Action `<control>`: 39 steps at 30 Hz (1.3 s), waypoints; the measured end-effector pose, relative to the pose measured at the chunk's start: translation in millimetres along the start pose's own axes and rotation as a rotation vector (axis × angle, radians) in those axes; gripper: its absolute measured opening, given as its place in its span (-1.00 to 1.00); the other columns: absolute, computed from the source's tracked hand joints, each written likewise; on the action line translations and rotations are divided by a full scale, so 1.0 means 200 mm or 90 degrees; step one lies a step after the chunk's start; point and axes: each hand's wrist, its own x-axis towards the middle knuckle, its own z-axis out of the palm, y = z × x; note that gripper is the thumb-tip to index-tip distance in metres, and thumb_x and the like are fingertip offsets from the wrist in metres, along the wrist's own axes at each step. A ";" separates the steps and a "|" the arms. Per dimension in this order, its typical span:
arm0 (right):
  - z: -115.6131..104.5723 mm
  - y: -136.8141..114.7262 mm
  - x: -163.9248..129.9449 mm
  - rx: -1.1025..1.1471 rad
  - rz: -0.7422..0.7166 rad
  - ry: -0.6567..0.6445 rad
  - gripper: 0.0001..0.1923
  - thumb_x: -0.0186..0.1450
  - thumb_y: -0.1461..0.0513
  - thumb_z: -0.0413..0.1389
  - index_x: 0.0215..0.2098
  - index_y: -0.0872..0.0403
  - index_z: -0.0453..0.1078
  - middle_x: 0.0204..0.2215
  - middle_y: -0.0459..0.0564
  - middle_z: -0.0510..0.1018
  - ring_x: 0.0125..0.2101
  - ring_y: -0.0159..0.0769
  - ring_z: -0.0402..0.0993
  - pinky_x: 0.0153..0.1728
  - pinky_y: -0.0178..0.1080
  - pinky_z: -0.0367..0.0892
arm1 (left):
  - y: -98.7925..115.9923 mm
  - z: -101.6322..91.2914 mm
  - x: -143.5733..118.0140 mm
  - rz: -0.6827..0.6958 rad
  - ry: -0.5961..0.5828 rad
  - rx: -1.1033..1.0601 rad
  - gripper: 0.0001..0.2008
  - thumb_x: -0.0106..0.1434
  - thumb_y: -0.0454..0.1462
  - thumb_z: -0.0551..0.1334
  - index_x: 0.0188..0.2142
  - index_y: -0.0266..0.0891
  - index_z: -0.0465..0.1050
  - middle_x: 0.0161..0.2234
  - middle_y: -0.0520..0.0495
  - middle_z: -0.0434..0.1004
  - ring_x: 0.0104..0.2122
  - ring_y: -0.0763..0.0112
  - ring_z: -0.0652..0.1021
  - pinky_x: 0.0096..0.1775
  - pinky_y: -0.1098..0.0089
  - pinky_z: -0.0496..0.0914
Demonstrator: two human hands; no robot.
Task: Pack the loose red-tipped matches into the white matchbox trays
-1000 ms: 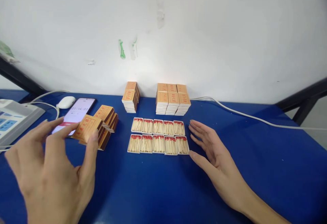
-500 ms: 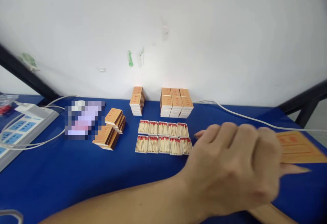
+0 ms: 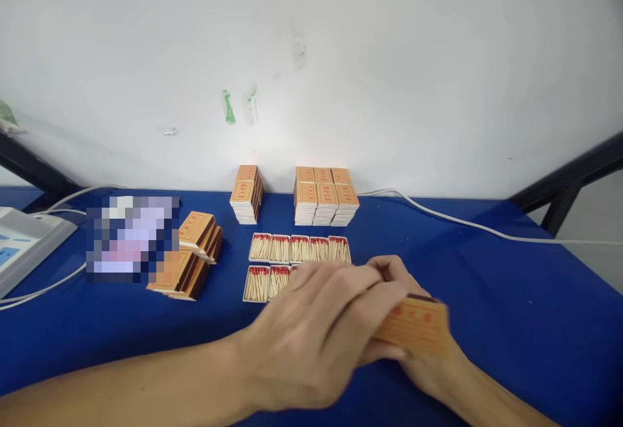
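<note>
My left hand (image 3: 316, 329) reaches across from the lower left and grips an orange matchbox sleeve (image 3: 413, 326) by its left end. My right hand (image 3: 428, 365) lies under and behind the sleeve, fingers curled around it, mostly hidden by the left hand. Just behind the hands, two rows of open trays of red-tipped matches (image 3: 299, 248) lie on the blue table (image 3: 511, 304). My left hand covers the right part of the front row. A loose pile of orange sleeves (image 3: 192, 255) sits to the left of the trays.
Two stacks of closed matchboxes (image 3: 247, 193) (image 3: 325, 196) stand against the white wall. A blurred phone (image 3: 131, 239) and a power strip (image 3: 24, 245) sit at the left. A white cable (image 3: 462, 222) runs along the back right.
My left hand left the sleeve pile, swept right with a sleeve, and has come back to meet my right hand in front of the trays. My right hand has closed from flat and open.
</note>
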 end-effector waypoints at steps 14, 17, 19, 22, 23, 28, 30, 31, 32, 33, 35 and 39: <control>-0.04 -0.10 0.06 0.022 0.227 -0.028 -0.54 0.63 -0.25 0.06 0.04 -0.08 0.41 -0.36 -0.11 0.55 -0.34 -0.17 0.50 -0.36 -0.12 0.35 | 0.00 -0.19 -0.42 -0.133 -0.168 0.062 -0.60 0.76 -0.04 0.09 0.24 -0.29 0.50 -0.02 -0.14 0.75 -0.05 0.28 0.80 -0.02 0.30 0.69; -0.04 -0.10 0.06 0.011 0.233 -0.031 -0.55 0.62 -0.25 0.06 0.02 -0.09 0.41 -0.39 -0.13 0.52 -0.37 -0.17 0.48 -0.36 -0.12 0.34 | -0.01 -0.19 -0.41 -0.131 -0.187 0.062 -0.58 0.76 -0.02 0.08 0.20 -0.28 0.51 -0.06 -0.12 0.74 -0.11 0.30 0.80 -0.07 0.30 0.69; -0.04 -0.10 0.06 0.000 0.228 -0.036 -0.56 0.62 -0.23 0.06 0.00 -0.09 0.43 -0.40 -0.13 0.50 -0.38 -0.17 0.46 -0.36 -0.12 0.32 | -0.01 -0.19 -0.42 -0.109 -0.202 0.082 -0.59 0.76 -0.03 0.07 0.18 -0.28 0.52 -0.07 -0.11 0.74 -0.12 0.26 0.79 -0.07 0.27 0.69; -0.04 -0.09 0.06 -0.017 0.208 -0.039 -0.60 0.63 -0.19 0.06 -0.05 -0.09 0.45 -0.41 -0.13 0.49 -0.37 -0.18 0.46 -0.35 -0.12 0.31 | 0.00 -0.20 -0.45 -0.116 -0.243 0.096 -0.59 0.77 -0.02 0.06 0.21 -0.23 0.53 -0.03 -0.11 0.74 -0.05 0.24 0.79 -0.02 0.26 0.69; -0.04 -0.09 0.06 -0.024 0.201 -0.039 -0.61 0.64 -0.17 0.07 -0.07 -0.09 0.46 -0.41 -0.13 0.49 -0.37 -0.17 0.46 -0.35 -0.12 0.31 | 0.00 -0.21 -0.46 -0.125 -0.255 0.094 -0.59 0.77 -0.01 0.05 0.23 -0.21 0.53 0.00 -0.11 0.73 -0.01 0.24 0.78 0.01 0.26 0.69; -0.06 -0.10 0.07 -0.034 0.179 -0.040 -0.66 0.64 -0.10 0.08 -0.14 -0.09 0.47 -0.43 -0.13 0.51 -0.38 -0.19 0.47 -0.36 -0.13 0.31 | 0.01 -0.25 -0.49 -0.111 -0.288 0.098 -0.64 0.77 -0.14 0.10 0.34 -0.18 0.53 0.10 -0.13 0.74 0.10 0.17 0.77 0.13 0.22 0.69; -0.07 -0.10 0.08 -0.025 0.171 -0.045 -0.67 0.64 -0.08 0.09 -0.17 -0.10 0.48 -0.45 -0.13 0.52 -0.40 -0.19 0.47 -0.39 -0.14 0.31 | 0.01 -0.26 -0.49 -0.105 -0.298 0.103 -0.64 0.74 -0.17 0.14 0.37 -0.20 0.52 0.12 -0.14 0.74 0.11 0.14 0.77 0.18 0.17 0.70; -0.08 -0.10 0.08 -0.020 0.168 -0.045 -0.67 0.64 -0.07 0.09 -0.18 -0.10 0.48 -0.46 -0.13 0.53 -0.41 -0.20 0.47 -0.40 -0.15 0.30 | 0.02 -0.26 -0.49 -0.108 -0.297 0.107 -0.63 0.73 -0.18 0.15 0.38 -0.21 0.51 0.13 -0.15 0.74 0.12 0.13 0.77 0.20 0.15 0.70; -0.09 -0.10 0.08 -0.015 0.166 -0.045 -0.68 0.63 -0.06 0.10 -0.19 -0.10 0.50 -0.46 -0.13 0.53 -0.42 -0.20 0.47 -0.41 -0.15 0.30 | 0.02 -0.26 -0.49 -0.113 -0.291 0.112 -0.62 0.72 -0.17 0.16 0.39 -0.24 0.50 0.13 -0.17 0.74 0.12 0.13 0.77 0.22 0.13 0.70; -0.10 -0.10 0.08 -0.010 0.166 -0.046 -0.68 0.63 -0.06 0.11 -0.19 -0.10 0.51 -0.46 -0.12 0.55 -0.43 -0.21 0.47 -0.42 -0.15 0.30 | 0.03 -0.26 -0.48 -0.119 -0.284 0.115 -0.61 0.72 -0.15 0.16 0.39 -0.25 0.49 0.13 -0.19 0.74 0.12 0.12 0.78 0.22 0.13 0.70; -0.12 -0.09 0.08 0.003 0.166 -0.058 -0.68 0.64 -0.05 0.12 -0.18 -0.09 0.54 -0.43 -0.11 0.58 -0.43 -0.22 0.47 -0.43 -0.16 0.32 | 0.03 -0.26 -0.47 -0.126 -0.266 0.118 -0.58 0.73 -0.08 0.16 0.38 -0.26 0.49 0.12 -0.21 0.74 0.11 0.10 0.78 0.18 0.15 0.73; -0.17 -0.06 0.08 0.017 0.144 -0.105 -0.67 0.67 -0.04 0.11 -0.13 -0.10 0.60 -0.30 -0.08 0.64 -0.36 -0.23 0.53 -0.34 -0.16 0.41 | 0.03 -0.25 -0.45 -0.148 -0.270 0.081 -0.65 0.73 -0.10 0.18 0.33 -0.16 0.53 0.10 -0.16 0.71 0.09 0.15 0.78 0.13 0.20 0.75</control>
